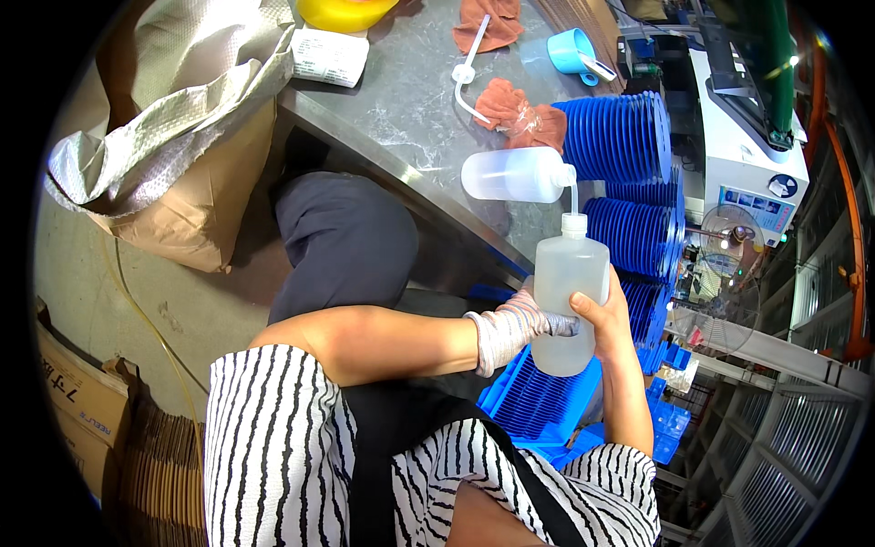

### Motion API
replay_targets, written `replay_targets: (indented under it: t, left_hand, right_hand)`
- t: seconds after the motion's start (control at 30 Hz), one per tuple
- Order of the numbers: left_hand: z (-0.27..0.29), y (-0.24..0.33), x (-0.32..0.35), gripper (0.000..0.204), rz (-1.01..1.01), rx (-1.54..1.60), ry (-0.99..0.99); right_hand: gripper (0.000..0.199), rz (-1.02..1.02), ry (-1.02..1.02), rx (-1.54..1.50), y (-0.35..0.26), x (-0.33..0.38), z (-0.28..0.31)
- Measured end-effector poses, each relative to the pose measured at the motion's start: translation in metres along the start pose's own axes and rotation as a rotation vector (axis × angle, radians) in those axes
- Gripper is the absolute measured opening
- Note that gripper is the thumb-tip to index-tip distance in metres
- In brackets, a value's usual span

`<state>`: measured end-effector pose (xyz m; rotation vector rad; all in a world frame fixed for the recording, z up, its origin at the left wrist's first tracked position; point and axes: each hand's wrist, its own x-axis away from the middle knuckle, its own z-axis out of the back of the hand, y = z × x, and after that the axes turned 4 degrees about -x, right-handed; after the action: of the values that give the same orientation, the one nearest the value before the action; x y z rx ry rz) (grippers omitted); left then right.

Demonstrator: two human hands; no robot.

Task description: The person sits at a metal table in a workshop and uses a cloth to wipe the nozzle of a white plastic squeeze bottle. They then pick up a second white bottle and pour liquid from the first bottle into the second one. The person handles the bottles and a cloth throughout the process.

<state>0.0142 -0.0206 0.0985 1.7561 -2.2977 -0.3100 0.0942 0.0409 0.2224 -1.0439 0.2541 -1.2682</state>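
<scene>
My left hand (512, 328), in a striped knit glove, grips the lower side of a translucent white plastic bottle (567, 273). My bare right hand (603, 314) wraps the same bottle from the other side and keeps it upright over a blue crate (538, 401). A second translucent squeeze bottle (512, 175) lies sideways at the edge of the grey table (401, 109). Its thin bent spout points down at the cap of the held bottle.
Stacks of blue ribbed discs (620, 137) stand on the table beside a white machine (747, 155). Orange cloths (519, 114), a loose spout tube (467, 73) and a blue scoop (572, 50) lie further back. A paper sack (173, 137) and cardboard boxes (82, 401) sit at left.
</scene>
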Motion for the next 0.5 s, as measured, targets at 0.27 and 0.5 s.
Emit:
replay_targets:
  t: [0.27, 0.5]
  left_hand:
    - [-0.001, 0.007, 0.004, 0.075, 0.050, 0.051, 0.006]
    - [-0.005, 0.018, 0.010, 0.077, 0.094, 0.053, 0.015]
  right_hand:
    - [0.083, 0.000, -0.004, -0.014, 0.000, -0.002, -0.001]
    - [0.084, 0.004, -0.003, -0.008, 0.000, -0.001, -0.002]
